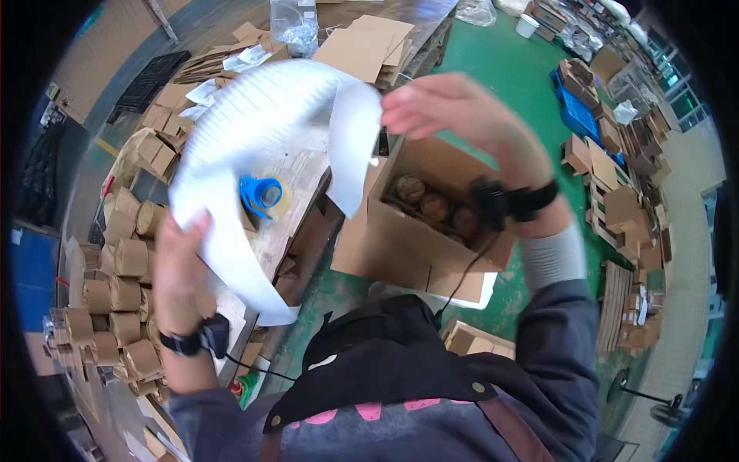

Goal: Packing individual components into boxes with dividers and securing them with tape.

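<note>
A large white flexible sheet (254, 115), bowed in an arch and smeared by motion, spans the space between my hands above the workbench. At its lower left edge my left hand (181, 258) is closed on it, thumb lying over the front. My right hand (435, 112) is raised by the sheet's curled right end; its fingers are blurred, and whether they grip the sheet is unclear. Below the right forearm stands an open cardboard box (385, 239) with several round brownish items (435, 206) inside. A blue tape dispenser (262, 194) sits on the bench under the arch.
Rolls of brown cardboard (127, 292) are stacked at the left. Flat cardboard pieces (366, 46) and a clear plastic bag (296, 31) lie on the far bench. Cartons, a blue crate (573, 108) and pallets line the right side of the green floor (493, 61).
</note>
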{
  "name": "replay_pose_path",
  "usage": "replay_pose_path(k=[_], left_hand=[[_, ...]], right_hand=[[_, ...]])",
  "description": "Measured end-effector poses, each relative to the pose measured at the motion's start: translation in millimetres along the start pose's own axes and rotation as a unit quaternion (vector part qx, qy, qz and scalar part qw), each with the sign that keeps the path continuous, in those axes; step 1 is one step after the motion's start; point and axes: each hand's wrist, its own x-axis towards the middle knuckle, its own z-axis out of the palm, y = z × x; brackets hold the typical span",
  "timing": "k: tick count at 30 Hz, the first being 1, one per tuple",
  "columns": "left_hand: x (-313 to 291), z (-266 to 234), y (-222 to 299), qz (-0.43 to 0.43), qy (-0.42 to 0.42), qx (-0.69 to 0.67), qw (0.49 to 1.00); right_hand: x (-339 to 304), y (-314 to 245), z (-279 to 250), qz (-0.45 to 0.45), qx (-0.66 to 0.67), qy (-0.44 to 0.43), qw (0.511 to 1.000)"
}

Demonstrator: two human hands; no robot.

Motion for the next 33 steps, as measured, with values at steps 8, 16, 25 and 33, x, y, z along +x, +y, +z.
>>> replay_pose_path(k=[8, 16, 25, 33], left_hand=[[182, -8, 58, 0.087, -0.001, -0.014, 0.996], [158, 22, -161, -0.135, -0.060, -0.032, 0.989], [108, 59, -146, -0.117, -0.246, -0.067, 0.960], [130, 19, -143, -0.124, -0.315, -0.031, 0.940]], right_hand=[[-36, -30, -163, 0.047, -0.218, 0.118, 0.968], [-16, 6, -125, 0.051, -0.163, 0.020, 0.985], [122, 76, 75, -0.160, -0.270, -0.020, 0.949], [198, 72, 95, -0.132, -0.266, 0.040, 0.954]])
